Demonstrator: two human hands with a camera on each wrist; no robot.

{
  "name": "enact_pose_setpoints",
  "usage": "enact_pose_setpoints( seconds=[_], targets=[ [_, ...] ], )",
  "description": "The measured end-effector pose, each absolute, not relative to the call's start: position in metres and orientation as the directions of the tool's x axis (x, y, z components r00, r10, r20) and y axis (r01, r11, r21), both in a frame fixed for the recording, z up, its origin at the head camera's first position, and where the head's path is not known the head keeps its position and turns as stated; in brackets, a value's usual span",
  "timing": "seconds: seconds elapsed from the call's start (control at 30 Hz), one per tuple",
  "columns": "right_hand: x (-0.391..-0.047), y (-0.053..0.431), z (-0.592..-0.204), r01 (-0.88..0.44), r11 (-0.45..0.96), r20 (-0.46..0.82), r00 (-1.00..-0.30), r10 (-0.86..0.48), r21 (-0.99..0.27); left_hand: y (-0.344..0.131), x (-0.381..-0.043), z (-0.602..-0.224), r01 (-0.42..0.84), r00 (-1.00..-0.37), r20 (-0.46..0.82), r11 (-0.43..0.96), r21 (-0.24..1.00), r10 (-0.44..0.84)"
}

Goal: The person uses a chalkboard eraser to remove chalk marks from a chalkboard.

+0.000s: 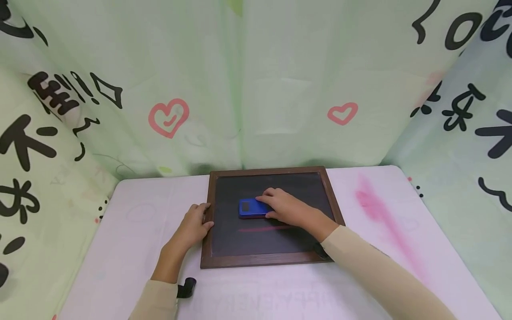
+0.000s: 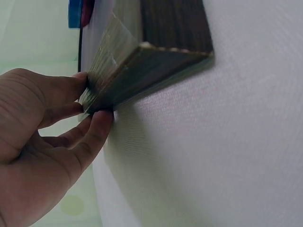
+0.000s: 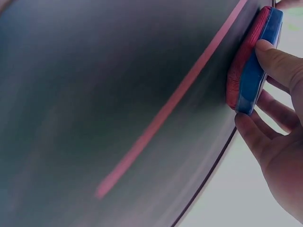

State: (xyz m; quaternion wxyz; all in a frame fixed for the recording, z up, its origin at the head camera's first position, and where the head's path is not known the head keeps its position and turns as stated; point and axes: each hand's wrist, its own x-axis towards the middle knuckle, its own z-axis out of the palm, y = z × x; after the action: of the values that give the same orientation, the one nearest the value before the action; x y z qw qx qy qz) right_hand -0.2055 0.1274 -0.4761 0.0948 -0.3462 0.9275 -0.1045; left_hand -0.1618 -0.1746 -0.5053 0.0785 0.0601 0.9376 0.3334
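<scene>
A chalkboard (image 1: 240, 246) in a brown wooden frame (image 1: 264, 260) lies on the table. My left hand (image 1: 192, 229) pinches the frame's left side, with the thumb on its face and fingers at its outer edge in the left wrist view. Over the middle of the board, my right hand (image 1: 290, 210) grips a blue board eraser (image 1: 248, 208) by its sides. The eraser's red felt pad (image 3: 239, 66) faces the board in the right wrist view. Just below the eraser, a straight pink chalk line (image 1: 258, 230) runs across the dark surface, partly hidden by the right hand and forearm.
The white table (image 1: 156, 209) has a pink smear (image 1: 374, 204) to the right of the board. Light green curtains (image 1: 256, 89) with black lettering and pink hearts hang at the back and both sides. A black strap piece (image 1: 186, 288) sits at the left wrist.
</scene>
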Motion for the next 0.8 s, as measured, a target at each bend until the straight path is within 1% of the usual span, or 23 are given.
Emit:
enact_pose_setpoints(
  seconds=[0.3, 0.53, 0.8],
  targets=[
    [-0.212, 0.09, -0.473, -0.652, 0.717, -0.135, -0.71, -0.692, -0.245, -0.176, -0.163, -0.505, 0.066, -0.978, -0.113, 0.771, 0.634, 0.176],
    [-0.215, 0.062, -0.472, -0.675, 0.701, -0.119, -0.695, -0.709, -0.233, -0.178, -0.162, -0.505, 0.076, -0.978, -0.104, 0.765, 0.64, 0.183],
    [-0.216, 0.05, -0.469, -0.663, 0.718, -0.145, -0.706, -0.694, -0.212, -0.179, -0.162, -0.504, 0.084, -0.976, -0.1, 0.76, 0.644, 0.193]
  ],
)
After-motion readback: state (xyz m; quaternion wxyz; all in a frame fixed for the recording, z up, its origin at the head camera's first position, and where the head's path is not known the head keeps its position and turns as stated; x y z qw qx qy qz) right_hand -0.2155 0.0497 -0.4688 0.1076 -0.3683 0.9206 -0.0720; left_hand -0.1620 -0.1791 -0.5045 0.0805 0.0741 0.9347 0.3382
